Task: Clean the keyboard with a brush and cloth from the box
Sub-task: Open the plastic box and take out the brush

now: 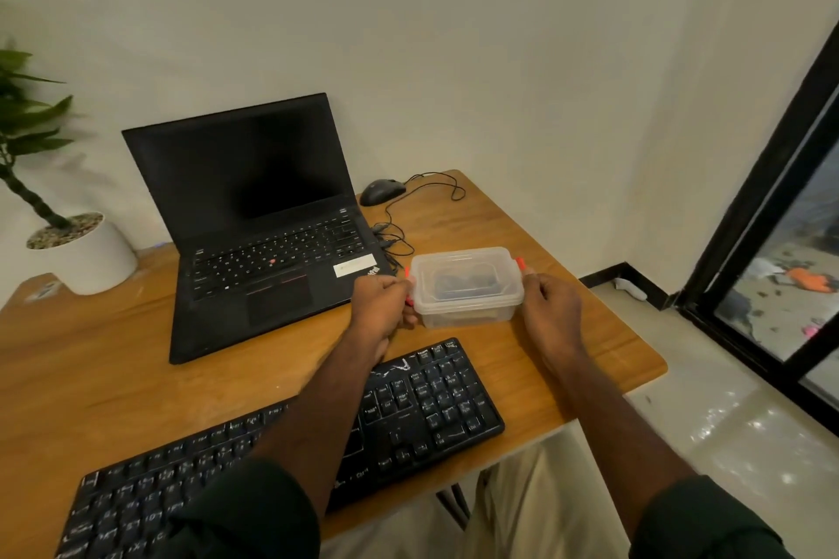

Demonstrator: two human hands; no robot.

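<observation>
The worktop (pixel 567 331) fills the lower left of the frame. An open laptop (pixel 254 213) sits left of centre, the keyboard (pixel 431 404) below it. Both forearms reach up from the bottom edge. The lidded box (pixel 467 286) stands at centre, above the keyboard; the left hand (pixel 383 304) and right hand (pixel 551 309) curl onto its ends at the red clips.

My clear lidded box (pixel 467 286) with red clips sits just beyond the black keyboard (pixel 426 399), dark contents inside.
</observation>
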